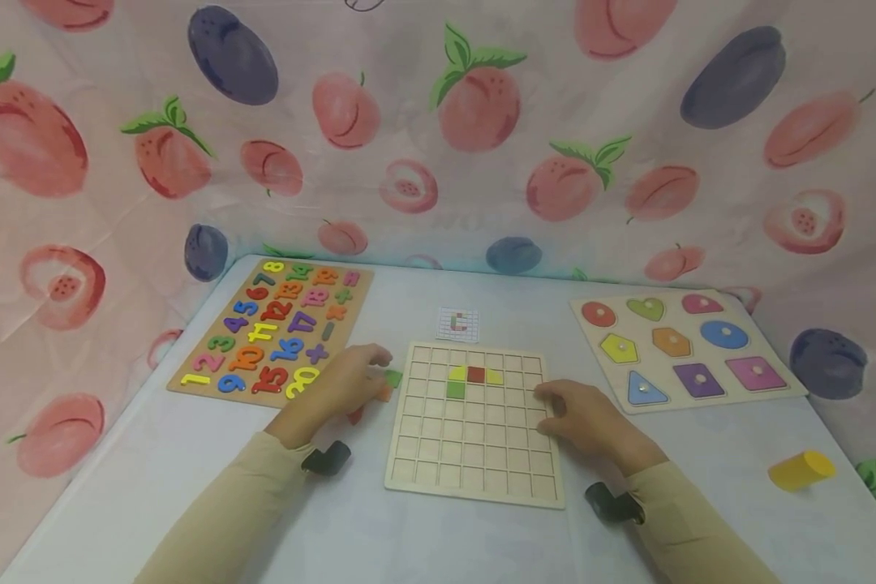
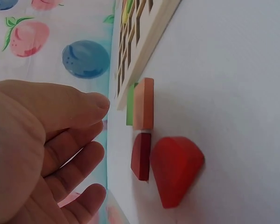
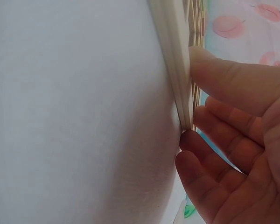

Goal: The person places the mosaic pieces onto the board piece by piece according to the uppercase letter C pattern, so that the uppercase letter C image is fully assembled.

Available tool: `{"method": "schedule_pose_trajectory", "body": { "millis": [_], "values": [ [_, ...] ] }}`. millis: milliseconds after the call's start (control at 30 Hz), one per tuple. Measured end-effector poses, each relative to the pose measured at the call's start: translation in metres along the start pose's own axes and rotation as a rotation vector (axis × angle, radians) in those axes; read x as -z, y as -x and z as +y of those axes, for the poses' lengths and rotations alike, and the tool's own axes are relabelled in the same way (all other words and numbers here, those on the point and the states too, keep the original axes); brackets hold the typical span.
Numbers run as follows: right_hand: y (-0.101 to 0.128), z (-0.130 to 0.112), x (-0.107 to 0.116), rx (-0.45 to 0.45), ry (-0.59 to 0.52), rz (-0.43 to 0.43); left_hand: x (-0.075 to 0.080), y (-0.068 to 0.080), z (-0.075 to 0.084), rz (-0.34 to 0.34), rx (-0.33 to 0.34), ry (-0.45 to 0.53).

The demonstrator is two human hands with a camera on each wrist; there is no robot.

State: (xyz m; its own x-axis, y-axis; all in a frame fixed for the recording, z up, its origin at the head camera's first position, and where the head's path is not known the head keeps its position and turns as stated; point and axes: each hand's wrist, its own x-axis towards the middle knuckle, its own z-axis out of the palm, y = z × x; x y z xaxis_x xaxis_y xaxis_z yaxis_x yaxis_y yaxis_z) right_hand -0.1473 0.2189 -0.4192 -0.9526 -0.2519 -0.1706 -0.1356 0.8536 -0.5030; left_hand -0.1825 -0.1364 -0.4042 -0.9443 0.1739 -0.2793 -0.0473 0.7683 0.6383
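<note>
Four coloured tiles (image 1: 474,378) seated in the wooden grid board (image 1: 474,454), nearly every cell unfilled. Left hand (image 1: 350,380) hovering with fingers loosely spread, holding nothing, over loose blocks (image 2: 144,128) beside the board's left edge. Right hand (image 1: 580,418) steadying the right edge, fingers relaxed against it.

one grid board (image 1: 474,454), four tiles in it (image 1: 474,375), four loose blocks (image 2: 143,103) beside it, two puzzle boards (image 1: 273,331), one yellow cylinder (image 1: 800,470), one card (image 1: 457,324)
</note>
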Motion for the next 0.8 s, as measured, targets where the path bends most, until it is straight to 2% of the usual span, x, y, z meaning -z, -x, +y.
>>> {"method": "schedule_pose_trajectory", "body": {
  "millis": [167, 400, 600, 800],
  "values": [
    [-0.001, 0.0, 0.0, -0.003, 0.004, 0.003, -0.001, -0.001, -0.007, 0.012, -0.028, -0.009],
    [-0.001, 0.0, -0.001, -0.003, 0.005, 0.001, -0.001, -0.003, -0.014, 0.048, -0.076, -0.084],
    [0.0, 0.0, -0.001, 0.0, -0.006, 0.001, -0.002, -0.003, -0.014, 0.019, -0.041, -0.039],
    [0.0, -0.001, -0.001, -0.005, -0.004, 0.004, -0.004, -0.006, -0.014, 0.017, -0.039, -0.047]
  ]
}}
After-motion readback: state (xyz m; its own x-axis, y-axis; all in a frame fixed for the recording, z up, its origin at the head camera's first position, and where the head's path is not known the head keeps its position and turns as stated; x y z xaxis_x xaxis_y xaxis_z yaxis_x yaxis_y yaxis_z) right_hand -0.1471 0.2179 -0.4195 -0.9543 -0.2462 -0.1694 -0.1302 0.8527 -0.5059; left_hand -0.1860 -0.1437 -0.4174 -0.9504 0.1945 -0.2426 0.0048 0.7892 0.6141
